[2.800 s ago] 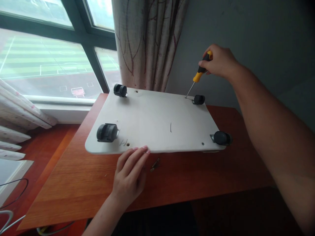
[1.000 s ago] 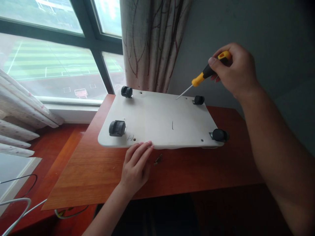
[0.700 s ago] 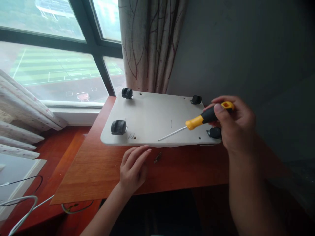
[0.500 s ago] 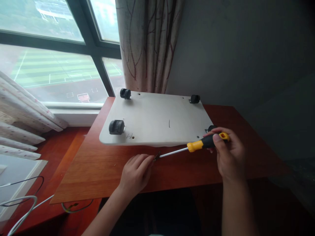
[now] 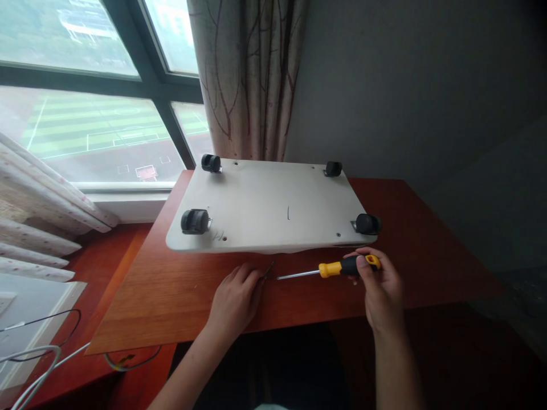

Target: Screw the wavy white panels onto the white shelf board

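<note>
My right hand (image 5: 383, 285) is wrapped round the yellow and black handle of a screwdriver (image 5: 331, 270). Its metal shaft points left, with the tip just short of my left hand (image 5: 236, 296). Between the fingertips of that hand is a small, thin, dark piece (image 5: 269, 270); it is too small to make out its kind. Behind both hands a white board (image 5: 269, 199) lies on the wooden table (image 5: 171, 296). Black casters stand up at its corners: front left (image 5: 195, 221), front right (image 5: 367, 224), back left (image 5: 211, 163) and back right (image 5: 333, 169).
Holes and pencil marks show on the board's face. Beyond the table are a window (image 5: 98, 131), a patterned curtain (image 5: 248, 80) and a grey wall (image 5: 405, 85). Cables (image 5: 55, 359) hang at the lower left, beside the table.
The screwdriver tip, which was at the small piece, now sits slightly apart from it. My right hand has dropped lower and left, uncovering the front right caster. The view has shifted slightly.
</note>
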A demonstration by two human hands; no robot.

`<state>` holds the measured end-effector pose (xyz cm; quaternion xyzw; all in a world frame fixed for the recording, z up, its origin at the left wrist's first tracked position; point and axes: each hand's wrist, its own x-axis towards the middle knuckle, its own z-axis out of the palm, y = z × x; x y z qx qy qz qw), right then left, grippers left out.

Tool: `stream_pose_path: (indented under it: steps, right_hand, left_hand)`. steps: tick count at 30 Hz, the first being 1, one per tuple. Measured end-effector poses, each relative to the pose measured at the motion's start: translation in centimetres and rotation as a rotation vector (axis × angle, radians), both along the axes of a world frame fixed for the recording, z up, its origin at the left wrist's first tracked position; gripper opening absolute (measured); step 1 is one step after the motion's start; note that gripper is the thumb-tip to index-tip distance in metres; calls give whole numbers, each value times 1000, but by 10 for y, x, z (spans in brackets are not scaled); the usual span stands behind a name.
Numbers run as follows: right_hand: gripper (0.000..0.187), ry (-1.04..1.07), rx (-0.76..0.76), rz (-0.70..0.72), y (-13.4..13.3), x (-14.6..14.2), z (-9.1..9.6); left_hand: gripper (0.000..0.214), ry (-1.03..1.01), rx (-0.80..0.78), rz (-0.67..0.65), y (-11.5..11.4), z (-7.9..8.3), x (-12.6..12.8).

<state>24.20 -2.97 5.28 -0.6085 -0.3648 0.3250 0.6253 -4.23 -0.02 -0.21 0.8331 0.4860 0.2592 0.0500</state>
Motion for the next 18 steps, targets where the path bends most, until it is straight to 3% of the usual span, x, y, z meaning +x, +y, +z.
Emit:
stream_pose_path:
  steps: [8,13,18]
  right_hand:
    - [34,-15,-19,14,-1,-5,-6]
    - [33,-34,-35,35,-2,-7,-6]
    - [33,-38,-28,37,-2,-9,-8]
  left_hand:
    - [14,-362,-13,0,-1,12,-8]
    - [16,-465,119,86,5,43,-21]
    - [14,-331,312,188,24,75,-40]
